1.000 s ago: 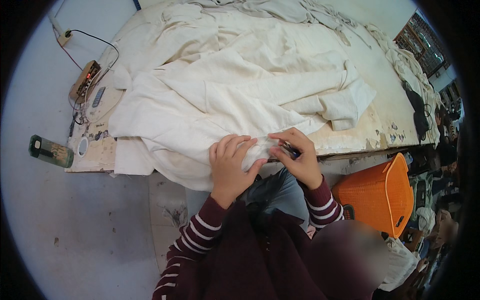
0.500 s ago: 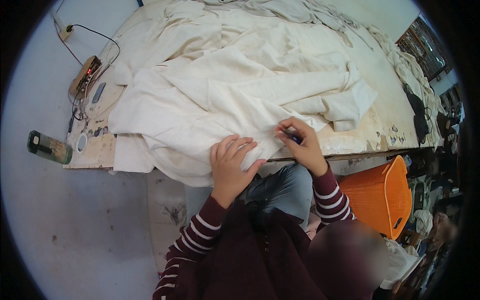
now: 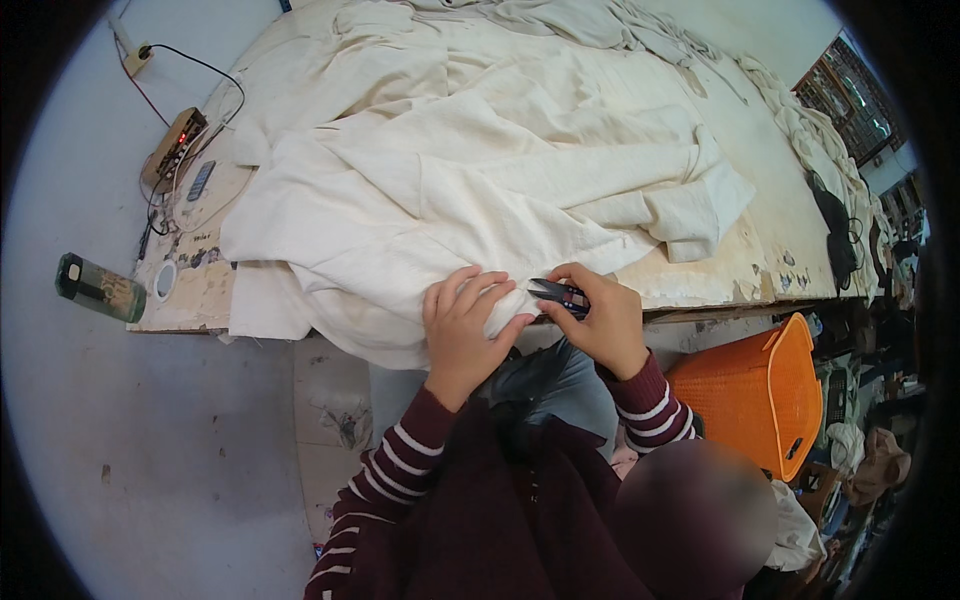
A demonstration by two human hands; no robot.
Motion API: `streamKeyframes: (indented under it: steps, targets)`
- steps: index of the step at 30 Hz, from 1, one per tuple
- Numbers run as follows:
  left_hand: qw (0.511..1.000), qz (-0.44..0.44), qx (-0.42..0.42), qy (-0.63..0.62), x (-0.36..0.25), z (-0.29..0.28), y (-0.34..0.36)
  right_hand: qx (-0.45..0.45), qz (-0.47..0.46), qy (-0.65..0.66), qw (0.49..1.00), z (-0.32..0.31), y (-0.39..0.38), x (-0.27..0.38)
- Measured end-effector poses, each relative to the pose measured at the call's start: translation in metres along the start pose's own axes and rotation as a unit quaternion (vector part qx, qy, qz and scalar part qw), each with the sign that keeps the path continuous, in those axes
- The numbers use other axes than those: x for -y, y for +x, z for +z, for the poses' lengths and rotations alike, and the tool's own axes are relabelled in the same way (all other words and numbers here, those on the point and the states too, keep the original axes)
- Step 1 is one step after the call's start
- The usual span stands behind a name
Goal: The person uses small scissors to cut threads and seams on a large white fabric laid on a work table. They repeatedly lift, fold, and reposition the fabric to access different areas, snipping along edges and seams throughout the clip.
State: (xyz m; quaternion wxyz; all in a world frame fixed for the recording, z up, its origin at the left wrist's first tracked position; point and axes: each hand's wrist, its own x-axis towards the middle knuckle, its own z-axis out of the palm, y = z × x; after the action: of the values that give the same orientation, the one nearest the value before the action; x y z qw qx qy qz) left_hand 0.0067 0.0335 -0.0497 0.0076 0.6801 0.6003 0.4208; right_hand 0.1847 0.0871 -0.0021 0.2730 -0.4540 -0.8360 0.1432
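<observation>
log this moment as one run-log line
left hand: on cream woven cloth | right hand: holds small dark-bladed thread snips, tips at cloth | orange plastic basket: right

Partly covered, partly cropped, blurred at lower right.
The fingers of the right hand (image 3: 610, 318) hide the handle end of the black thread snips (image 3: 546, 291), and the left hand (image 3: 462, 328) covers a patch of the cream cloth (image 3: 450, 215), whose folds conceal part of the near edge of the table (image 3: 725, 275) (what lies beneath them cannot be told). The top edge crops the grey fabric (image 3: 585, 22); the lower edge cuts off the striped left sleeve (image 3: 392, 475). A round blur (image 3: 700, 515) masks detail, and the buttons on the remote control (image 3: 200, 181) are too small to make out.
</observation>
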Motion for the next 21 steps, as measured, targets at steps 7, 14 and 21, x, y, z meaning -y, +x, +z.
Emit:
streamKeyframes:
  steps: [7, 14, 21]
  targets:
    - [1.000, -0.002, -0.007, 0.001, 0.000, 0.001, 0.001, -0.051, 0.029, 0.086, 0.995, 0.012, 0.000, -0.001]
    - [1.000, 0.004, -0.017, -0.002, 0.000, 0.002, 0.001, -0.032, 0.070, 0.212, 0.974, 0.018, 0.000, -0.012]
    - [0.999, 0.004, -0.035, 0.002, 0.001, 0.006, 0.001, -0.006, 0.058, 0.226, 0.972, 0.008, 0.002, -0.007]
